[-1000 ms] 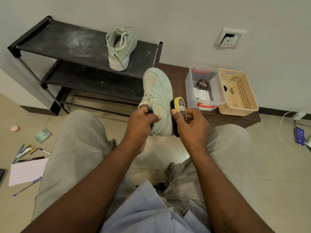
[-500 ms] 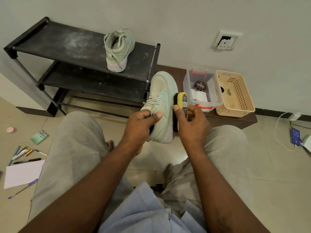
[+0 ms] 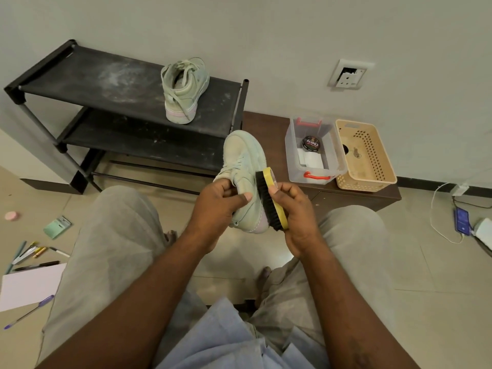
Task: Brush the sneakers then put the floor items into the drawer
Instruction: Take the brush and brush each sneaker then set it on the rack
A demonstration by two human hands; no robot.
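Observation:
My left hand grips a pale green sneaker by its heel end, toe pointing away from me, held above my knees. My right hand holds a yellow-backed brush with black bristles pressed against the sneaker's right side. The second pale green sneaker stands on the top shelf of the black shoe rack. On the floor at left lie several pens, a white sheet of paper, a purple pen, a green packet and a small pink round thing.
A low brown cabinet by the wall carries a clear box holding a polish tin, and a beige basket. At right a phone lies on the tiled floor with a white cable. A wall socket sits above.
The brush has slid down along the sneaker's side toward its heel, and its bristles now show. My left hand keeps its grip; the view shifted slightly.

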